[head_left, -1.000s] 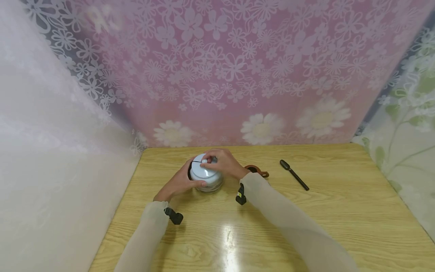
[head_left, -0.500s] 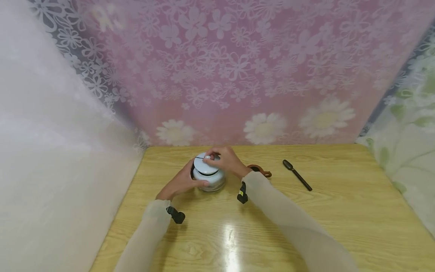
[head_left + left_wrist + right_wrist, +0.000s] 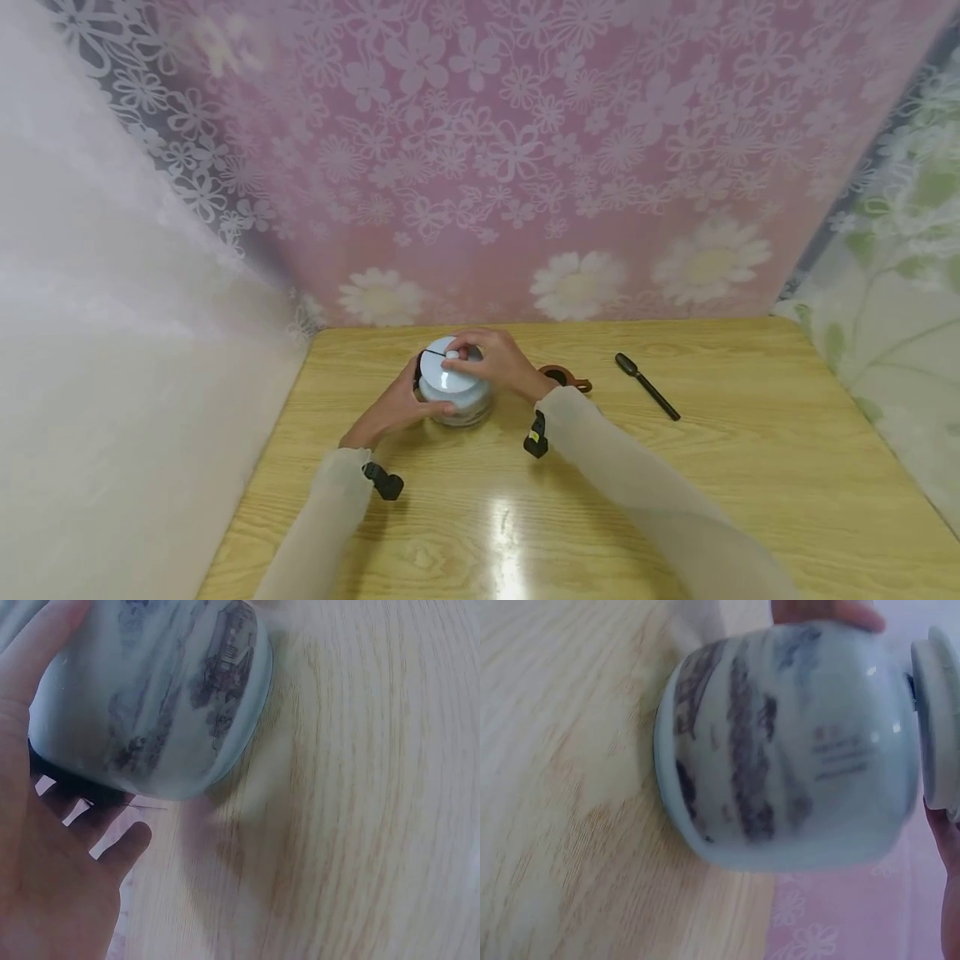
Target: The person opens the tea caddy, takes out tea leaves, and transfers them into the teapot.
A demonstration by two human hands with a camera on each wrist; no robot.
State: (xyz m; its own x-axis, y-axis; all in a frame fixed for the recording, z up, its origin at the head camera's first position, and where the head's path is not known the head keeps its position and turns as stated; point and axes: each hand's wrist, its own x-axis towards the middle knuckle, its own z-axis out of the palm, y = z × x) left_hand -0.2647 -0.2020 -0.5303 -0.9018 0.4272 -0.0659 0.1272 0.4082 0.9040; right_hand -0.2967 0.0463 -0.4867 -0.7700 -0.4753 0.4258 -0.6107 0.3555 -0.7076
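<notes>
A pale porcelain jar point(image 3: 467, 408) with a painted landscape stands on the table. My left hand point(image 3: 392, 410) grips its side, the thumb in front and the fingers round the back. In the left wrist view the thumb point(image 3: 37, 645) lies against the jar wall point(image 3: 142, 697). The thumb and fingers of my right hand point(image 3: 502, 362) pinch the knob of the white lid point(image 3: 447, 380), over the jar's mouth. In the right wrist view a narrow gap shows between lid point(image 3: 934, 727) and jar body point(image 3: 780, 750). A dark line crosses the lid's top.
Beside my right wrist lies a brown ring-shaped piece point(image 3: 584, 385) with a short handle and a dark centre, partly hidden. Farther right is a slim black utensil point(image 3: 649, 388) with an oval head. Patterned cloth walls point(image 3: 480, 167) enclose the wooden table point(image 3: 720, 500) at back and sides.
Half a second ago the lid was raised, with a dark gap showing at its front; now it sits lower and that gap is out of sight from above. Both hands keep their hold.
</notes>
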